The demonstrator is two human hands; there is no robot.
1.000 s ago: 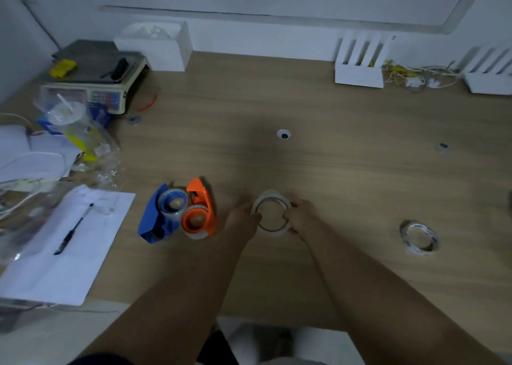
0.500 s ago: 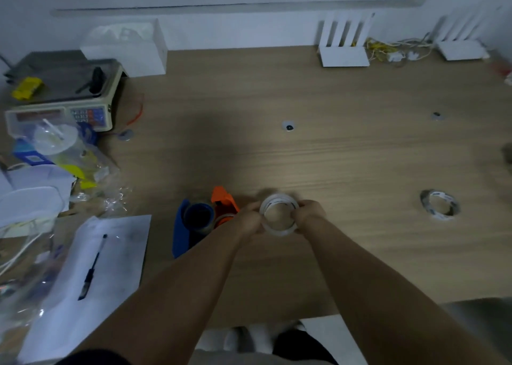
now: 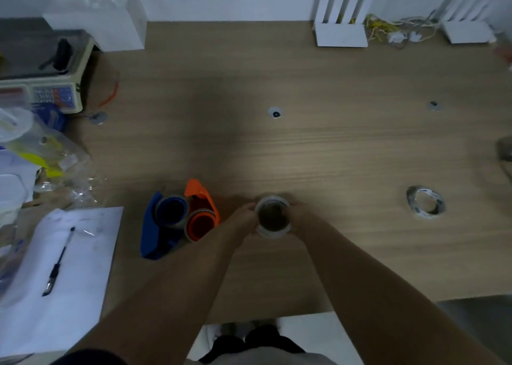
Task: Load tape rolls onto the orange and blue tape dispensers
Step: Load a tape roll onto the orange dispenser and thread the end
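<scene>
White paper [image 3: 83, 267] with a pen [image 3: 59, 259] on it lies at the left edge of the wooden bench [image 3: 332, 157]. Next to its right comes the blue tape dispenser [image 3: 151, 234], and touching that one's right side is the orange tape dispenser [image 3: 199, 195]. Both rest on their sides with the round hubs facing up. A pale ring seems to sit round each hub, but the dim light leaves it unclear whether that is tape. Just beside the orange one is the left hand [image 3: 241, 220], then the tape roll [image 3: 273, 233], then the right hand [image 3: 300, 215]. The two hands grip the roll from opposite sides, fingers curled against its outer wall, with its hole pointing up toward the camera, so its axis runs roughly parallel to the hubs. The dispensers therefore lie to the left of the held roll, and the left hand is the nearer one; loading likely calls for a short carry leftward. A second tape roll [image 3: 415, 212] lies flat on the bench well apart to the right, nearer the right hand.
</scene>
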